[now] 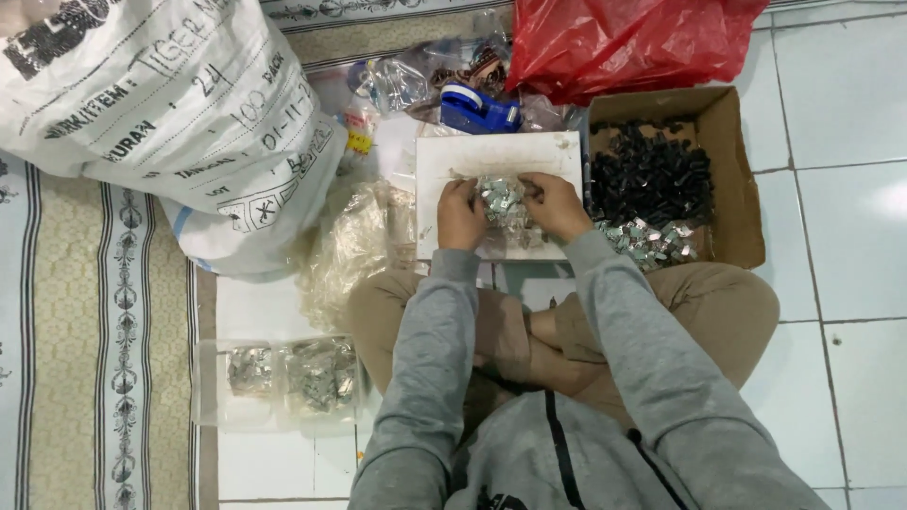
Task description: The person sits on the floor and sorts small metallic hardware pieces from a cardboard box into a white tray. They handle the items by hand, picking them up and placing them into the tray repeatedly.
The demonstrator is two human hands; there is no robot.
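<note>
I sit cross-legged on a tiled floor in a grey hoodie. Both hands rest on a white board (444, 161) in front of my knees. My left hand (460, 215) and my right hand (555, 204) together hold a small clear plastic bag of silvery metal pieces (503, 200) between them, fingers pinched at its top. The bag lies on the board's near half.
A cardboard box (732, 179) on the right holds black parts and silvery pieces. A blue tape dispenser (477, 109) and a red plastic bag (624, 42) lie beyond the board. A big white sack (161, 113) stands left; filled clear bags (293, 378) and loose clear bags (354, 250) lie nearby.
</note>
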